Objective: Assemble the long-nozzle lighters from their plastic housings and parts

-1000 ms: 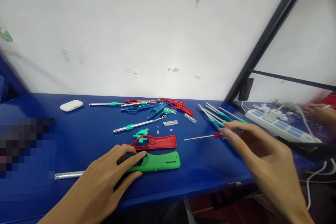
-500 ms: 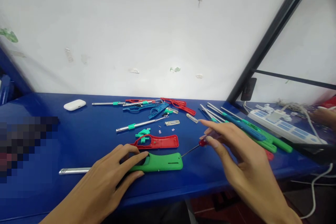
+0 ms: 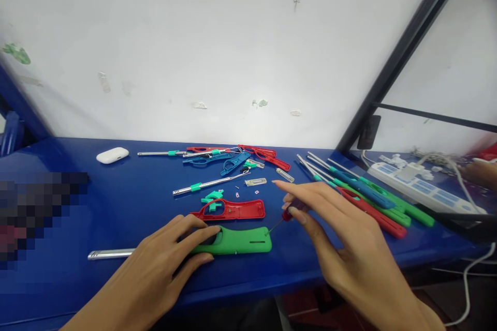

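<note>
My left hand [image 3: 163, 256] lies on the blue table [image 3: 116, 207], fingers pressed on the green lighter handle [image 3: 240, 241], whose metal tube [image 3: 111, 254] sticks out to the left. My right hand [image 3: 330, 227] pinches a small red-handled screwdriver [image 3: 286, 214]; its thin shaft slants down to the handle's right end. Just behind lies an open red handle half [image 3: 236, 210] with a teal trigger part [image 3: 212, 199] at its left end.
Loose red and blue handle parts and metal tubes [image 3: 233, 158] lie further back, and a white earbud case [image 3: 112, 154] at back left. Assembled lighters [image 3: 365, 196] lie to the right. A white power strip [image 3: 419, 186] and another person's hand [image 3: 481, 170] sit far right.
My right hand has carried the red screwdriver leftward from the pile of lighters, and its tip now reaches the green handle's right end. The left hand has stayed on the handle.
</note>
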A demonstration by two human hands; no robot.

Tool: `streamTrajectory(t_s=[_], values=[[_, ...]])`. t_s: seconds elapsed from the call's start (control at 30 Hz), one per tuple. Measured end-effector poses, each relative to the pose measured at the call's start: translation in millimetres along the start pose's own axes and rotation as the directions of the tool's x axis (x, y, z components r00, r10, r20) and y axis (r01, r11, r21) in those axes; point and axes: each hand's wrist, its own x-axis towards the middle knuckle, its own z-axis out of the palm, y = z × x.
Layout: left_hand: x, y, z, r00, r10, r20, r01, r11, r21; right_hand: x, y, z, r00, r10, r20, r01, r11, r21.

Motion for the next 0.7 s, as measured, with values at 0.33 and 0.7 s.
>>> streamTrajectory(t_s=[0.33,0.7], values=[[-3.5,-1.8,1.0,0.993,-0.081,0.086,0.087,0.994,-0.071,10.7,-5.6,24.1,0.974,0.162,-0.161,-0.088,0.916,0.391],[-4.0,-3.0,1.4,0.984,-0.09,0.155,0.112,0.984,-0.141,7.0,8.7,27.4,0.969,0.175,-0.176,-0.08,0.892,0.445]])
